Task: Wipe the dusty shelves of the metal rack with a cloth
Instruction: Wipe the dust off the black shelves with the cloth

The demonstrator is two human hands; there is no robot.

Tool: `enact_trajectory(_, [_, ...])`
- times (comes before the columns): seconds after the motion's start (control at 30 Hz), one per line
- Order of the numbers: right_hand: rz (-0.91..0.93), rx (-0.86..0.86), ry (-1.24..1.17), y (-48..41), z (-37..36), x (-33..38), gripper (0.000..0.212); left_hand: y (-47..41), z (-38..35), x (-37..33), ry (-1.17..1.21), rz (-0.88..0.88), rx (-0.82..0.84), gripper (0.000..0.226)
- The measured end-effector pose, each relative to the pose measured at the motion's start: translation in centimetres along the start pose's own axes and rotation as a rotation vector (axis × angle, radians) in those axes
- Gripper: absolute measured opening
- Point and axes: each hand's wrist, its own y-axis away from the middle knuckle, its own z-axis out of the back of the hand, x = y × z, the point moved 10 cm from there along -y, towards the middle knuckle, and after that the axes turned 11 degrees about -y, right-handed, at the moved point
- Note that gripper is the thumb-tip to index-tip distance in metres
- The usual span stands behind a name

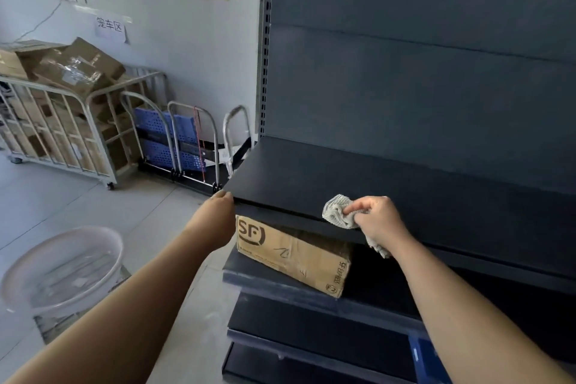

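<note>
Head view: cloth at the shelf's front edge, bare shelf running off to the right

Left hand point(223, 207) curls over the front-left corner of the top shelf point(389, 184); further right, the right hand point(378, 218) pinches the bunched cloth point(336, 212) against the front edge, so it is the nearer hand to sweep rightward along the shelf's length

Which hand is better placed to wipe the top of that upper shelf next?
Right. The right hand already grips the cloth at the front edge of the upper shelf. The left hand has no cloth; it rests at the shelf's left front corner, probably steadying.
</note>
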Motion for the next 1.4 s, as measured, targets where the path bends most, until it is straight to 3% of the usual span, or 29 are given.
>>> enact_trajectory(0.13, [0.000,-0.238,0.026,-0.4,2.6,-0.1,0.032,-0.6,-0.5,-1.0,-0.041,-0.059,0.004,0.032])
enact_trajectory(0.17, [0.089,-0.211,0.043,-0.8,1.0,1.1,0.035,-0.8,-0.8,-1.3,-0.057,-0.082,0.021,0.030])
enact_trajectory(0.23, [0.261,0.024,0.150,-1.3,-5.1,3.7,0.044,-1.3,-0.9,-1.7,-0.030,-0.083,0.020,0.022])
enact_trajectory(0.3, [0.312,0.212,0.310,-1.3,-10.4,5.0,0.051,-1.9,-0.6,-2.3,-0.004,-0.080,-0.016,0.018])
enact_trajectory(0.37, [0.319,0.252,0.361,-2.5,-11.9,4.9,0.051,-2.4,-0.4,-3.2,-0.025,-0.083,-0.046,0.021])
enact_trajectory(0.43, [0.257,0.180,0.323,-4.9,-9.8,3.2,0.050,-3.3,-0.3,-4.3,-0.034,-0.095,-0.060,0.023])
enact_trajectory(0.53, [0.089,-0.083,0.401,-7.9,-3.5,-0.3,0.050,-4.5,-0.8,-6.1,-0.033,-0.107,-0.058,0.026])
enact_trajectory(0.6, [0.106,-0.112,0.477,-8.0,-2.9,-0.1,0.053,-5.1,-1.2,-7.1,-0.033,-0.103,-0.058,0.029])
enact_trajectory(0.73, [0.363,0.197,0.534,-8.3,-9.8,3.4,0.055,-6.5,-1.9,-8.8,-0.031,-0.074,-0.057,0.028])
enact_trajectory(0.83, [0.203,0.262,0.475,-11.7,-10.6,2.0,0.057,-7.2,-2.1,-10.3,-0.031,-0.071,-0.065,0.031])
enact_trajectory(0.97, [0.121,0.159,0.435,-15.7,-7.1,-0.1,0.057,-7.5,-2.8,-13.1,-0.054,-0.128,-0.061,0.033])
enact_trajectory(1.13, [-0.054,-0.056,0.416,-19.2,3.5,-6.3,0.057,-7.5,-4.0,-16.8,-0.070,-0.195,-0.073,0.039])
enact_trajectory(1.4, [-0.265,-0.340,0.522,-14.0,20.4,-13.9,0.056,-7.6,-5.3,-18.2,-0.098,-0.200,-0.093,0.042])
